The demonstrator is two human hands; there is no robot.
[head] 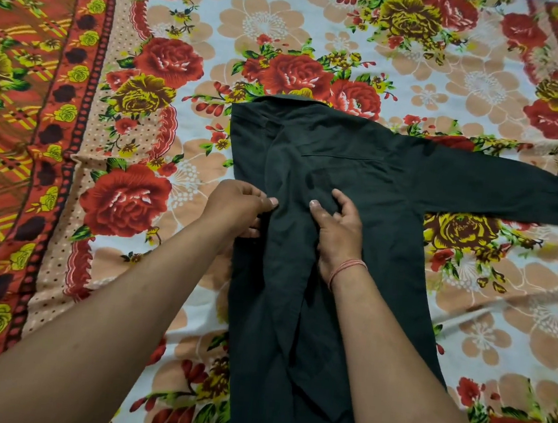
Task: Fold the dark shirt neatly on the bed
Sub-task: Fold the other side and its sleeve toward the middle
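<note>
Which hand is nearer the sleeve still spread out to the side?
Right. The right hand lies on the shirt body, on the side of the spread sleeve. The left hand is at the shirt's opposite edge, farther away.

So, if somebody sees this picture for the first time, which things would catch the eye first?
First the dark shirt, lying in the middle of the bed with its collar at the far end and one sleeve stretched out to the right. Next the two bare hands on it: the left hand at its left edge, the right hand pressing on its middle. Around them the loud floral bedsheet, with red roses, fills the view.
</note>
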